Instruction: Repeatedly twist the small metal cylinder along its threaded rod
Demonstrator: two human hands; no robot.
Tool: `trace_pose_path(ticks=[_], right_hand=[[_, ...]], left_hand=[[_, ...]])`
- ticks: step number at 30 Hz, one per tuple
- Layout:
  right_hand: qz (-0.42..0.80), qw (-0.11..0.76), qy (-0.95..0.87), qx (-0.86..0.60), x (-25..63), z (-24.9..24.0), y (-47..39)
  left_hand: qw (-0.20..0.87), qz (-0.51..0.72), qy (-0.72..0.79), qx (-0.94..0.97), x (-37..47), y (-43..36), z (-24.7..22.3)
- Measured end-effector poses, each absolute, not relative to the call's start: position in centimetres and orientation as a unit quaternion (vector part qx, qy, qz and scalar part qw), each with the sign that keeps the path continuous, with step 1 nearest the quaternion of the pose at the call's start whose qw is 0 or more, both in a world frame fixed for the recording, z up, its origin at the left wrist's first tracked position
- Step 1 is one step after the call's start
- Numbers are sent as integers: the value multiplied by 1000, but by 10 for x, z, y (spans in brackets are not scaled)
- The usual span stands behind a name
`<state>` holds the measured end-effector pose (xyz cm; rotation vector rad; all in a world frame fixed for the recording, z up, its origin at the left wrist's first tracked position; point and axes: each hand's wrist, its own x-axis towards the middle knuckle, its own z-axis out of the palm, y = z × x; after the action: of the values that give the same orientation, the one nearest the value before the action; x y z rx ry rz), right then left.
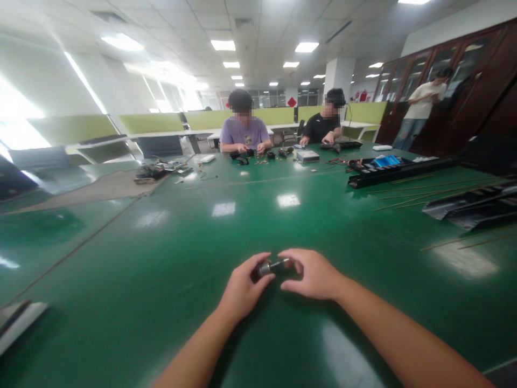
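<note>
My left hand [244, 283] grips a small silvery metal cylinder with a thin shaft [265, 268] between thumb and fingers, just above the green table [194, 231]. The shaft points right, toward my right hand [313, 275]. That hand is open in a curve, thumb and fingers apart, around the shaft's tip. Whether a fingertip touches the tip I cannot tell. Part of the cylinder is hidden inside my left hand, and its exact kind is unclear.
Two people sit across the table among small parts and a boxy grey device [307, 156]. Black metal channels [472, 207] and thin rods [407, 201] lie at right. Electronic scraps [155, 171] sit at back left, a pale-edged object [22, 323] at near left. Another person stands by the cabinets.
</note>
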<state>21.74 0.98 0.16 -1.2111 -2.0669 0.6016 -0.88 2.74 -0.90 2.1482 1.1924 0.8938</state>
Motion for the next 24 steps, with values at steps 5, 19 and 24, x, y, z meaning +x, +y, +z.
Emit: trace_pose_path(ticks=[5,19,24], right_hand=[[211,356,-784,-463,216,-12,13],[280,343,-771,-459,216,-16,14],[317,342,-762,-449,212,-21,16]], left_hand=[[272,328,446,787,-8,27,-8],[289,305,437,795,-4,24,-5],[291,302,426,802,-4,23,-4]])
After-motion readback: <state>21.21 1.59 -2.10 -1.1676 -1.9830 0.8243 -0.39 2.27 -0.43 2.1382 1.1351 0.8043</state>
